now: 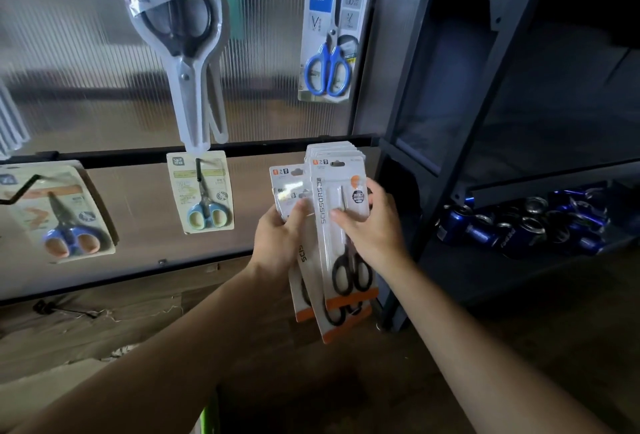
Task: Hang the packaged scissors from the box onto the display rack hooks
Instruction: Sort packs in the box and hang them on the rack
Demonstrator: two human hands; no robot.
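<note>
We face a ribbed, cloudy panel [86, 38], dimly lit from behind; to our right stands a dark metal shelf [474, 122] (blue cans [519, 225] crowd its lower level).

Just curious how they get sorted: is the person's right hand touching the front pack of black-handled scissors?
Touching. The head view shows the right hand gripping the front pack, one digit laid plainly across its face.

White scissors packs [341, 225] carry orange bottom bands and black handles. The hanging HOME pack [329, 28] shows blue handles. Ribbed translucent panel [86, 52]; blue cans [519, 229].
</note>
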